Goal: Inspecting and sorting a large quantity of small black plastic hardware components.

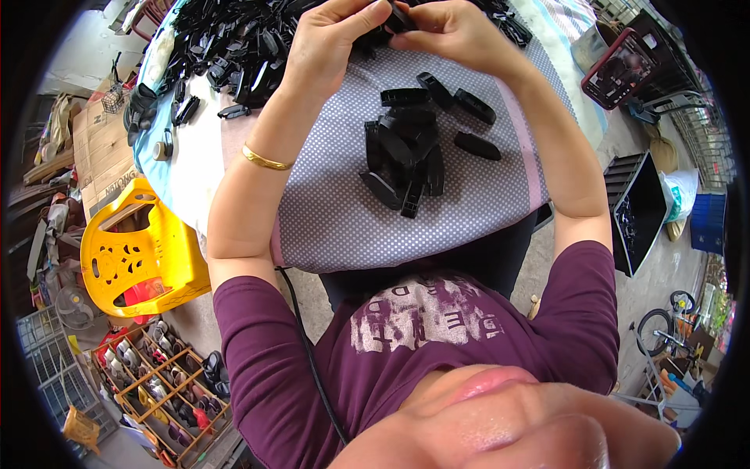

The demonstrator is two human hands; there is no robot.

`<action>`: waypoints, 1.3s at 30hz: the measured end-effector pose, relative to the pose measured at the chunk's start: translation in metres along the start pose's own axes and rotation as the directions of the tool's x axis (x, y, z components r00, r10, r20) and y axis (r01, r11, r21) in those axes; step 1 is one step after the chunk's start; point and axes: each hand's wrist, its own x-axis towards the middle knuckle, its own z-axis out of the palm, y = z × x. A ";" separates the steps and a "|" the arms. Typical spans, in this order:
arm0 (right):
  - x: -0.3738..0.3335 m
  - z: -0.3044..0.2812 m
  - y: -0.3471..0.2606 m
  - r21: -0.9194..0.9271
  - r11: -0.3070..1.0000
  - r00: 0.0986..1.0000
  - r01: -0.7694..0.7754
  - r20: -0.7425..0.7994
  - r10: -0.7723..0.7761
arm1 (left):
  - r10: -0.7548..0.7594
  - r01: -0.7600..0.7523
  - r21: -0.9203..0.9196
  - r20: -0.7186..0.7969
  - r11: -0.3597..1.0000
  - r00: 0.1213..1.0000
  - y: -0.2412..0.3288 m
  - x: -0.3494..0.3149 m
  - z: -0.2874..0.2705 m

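At the far side of the table, my left hand and my right hand meet around a small black plastic piece. Thumbs and fingers of both hands pinch it, and they partly cover it, so its full shape is hidden. Nearer to me, between my forearms, a loose cluster of similar long, narrow black plastic pieces lies on the grey patterned cloth. One such piece sits apart on the right. A large heap of black pieces spreads beyond my left hand.
A yellow plastic chair stands left of the table, above a wooden shoe rack. To the right are a black bin and a phone in a dark red frame. A black cable runs down past my left upper arm.
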 end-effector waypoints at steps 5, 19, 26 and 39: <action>-0.015 -0.087 0.030 -0.191 0.980 0.973 0.051 -0.210 -0.091 | -0.253 -0.134 0.722 0.401 0.679 0.880 0.033 -0.012 0.056; 0.007 -0.087 0.100 -0.577 0.815 0.723 -0.047 -0.583 -0.372 | -0.084 -0.551 0.579 0.639 -0.601 0.764 -0.073 0.043 0.118; 0.010 -0.061 0.038 0.610 0.785 0.860 0.109 -0.455 0.233 | 0.194 -0.452 0.818 0.409 0.357 0.892 -0.038 0.049 0.090; 0.002 -0.006 0.008 0.822 0.546 0.929 -0.164 -0.057 0.365 | -0.057 0.131 0.541 -0.151 0.831 0.987 0.002 0.002 0.006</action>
